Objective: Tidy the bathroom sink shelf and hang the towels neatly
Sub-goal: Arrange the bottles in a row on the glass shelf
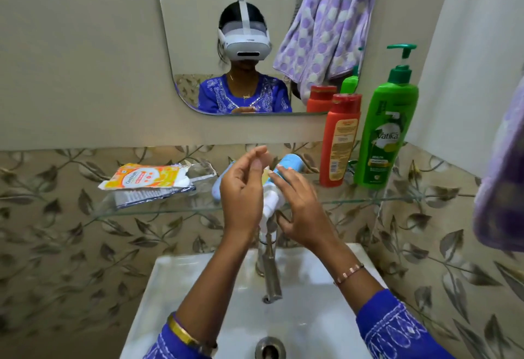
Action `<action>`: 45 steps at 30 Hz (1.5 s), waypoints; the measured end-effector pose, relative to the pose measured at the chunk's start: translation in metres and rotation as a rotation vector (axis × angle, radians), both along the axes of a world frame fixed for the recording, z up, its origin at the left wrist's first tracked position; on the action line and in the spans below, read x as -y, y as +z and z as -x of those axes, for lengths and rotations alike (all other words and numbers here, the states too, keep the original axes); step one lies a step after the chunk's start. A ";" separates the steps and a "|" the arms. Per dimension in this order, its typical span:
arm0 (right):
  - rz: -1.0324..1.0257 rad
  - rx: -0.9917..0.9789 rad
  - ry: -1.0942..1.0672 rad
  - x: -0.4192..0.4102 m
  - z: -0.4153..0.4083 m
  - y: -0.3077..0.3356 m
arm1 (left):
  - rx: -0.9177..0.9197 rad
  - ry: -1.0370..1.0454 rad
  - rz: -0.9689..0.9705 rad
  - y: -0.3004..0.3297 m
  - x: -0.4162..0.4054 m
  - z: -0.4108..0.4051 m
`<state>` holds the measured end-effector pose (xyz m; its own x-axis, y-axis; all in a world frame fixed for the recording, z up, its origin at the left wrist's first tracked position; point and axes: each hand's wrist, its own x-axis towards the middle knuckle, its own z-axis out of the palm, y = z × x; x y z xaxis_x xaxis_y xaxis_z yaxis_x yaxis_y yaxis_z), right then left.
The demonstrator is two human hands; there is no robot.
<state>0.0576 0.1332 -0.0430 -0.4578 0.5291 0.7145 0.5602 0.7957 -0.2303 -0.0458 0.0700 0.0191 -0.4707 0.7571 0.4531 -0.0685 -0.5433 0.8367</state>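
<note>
With shelf tidying in hand, both hands, left [241, 197] and right [300, 205], hovered with loosely spread fingers, gripping nothing, over the tube [279, 181] on the shelf [368, 202]; standing it beside the bottles [340, 140] probably came next.

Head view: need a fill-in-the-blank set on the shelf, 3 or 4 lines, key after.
1. The tall pump bottle at the right end of the glass shelf is ____ in colour.
2. The bottle right beside it, on its left, is the ____ bottle.
3. The orange Centrum pack lies toward the ____ end of the shelf.
4. The tap stands over a white ____.

Missing words: green; red; left; sink
</note>
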 end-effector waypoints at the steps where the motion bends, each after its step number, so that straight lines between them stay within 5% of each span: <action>1: -0.012 0.013 -0.010 -0.002 0.002 0.000 | 0.001 0.017 0.012 -0.003 -0.002 0.006; 8: -0.011 -0.205 0.012 0.000 -0.010 0.028 | -0.030 -0.121 0.102 -0.015 -0.007 0.015; 17: 0.245 -0.560 -0.009 -0.008 -0.014 0.077 | -0.322 -0.096 0.084 -0.018 -0.036 -0.011; 31: 0.360 -0.607 -0.146 -0.008 -0.017 0.012 | -0.329 0.050 0.146 -0.040 -0.061 -0.029; 45: 0.223 -0.535 -0.310 -0.009 -0.012 0.003 | -0.455 0.153 0.183 -0.040 -0.067 -0.031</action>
<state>0.0697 0.1426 -0.0398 0.1278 0.7411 0.6591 0.5188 0.5165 -0.6813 -0.0151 0.1371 -0.0208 -0.3682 0.7812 0.5041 0.3930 -0.3606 0.8459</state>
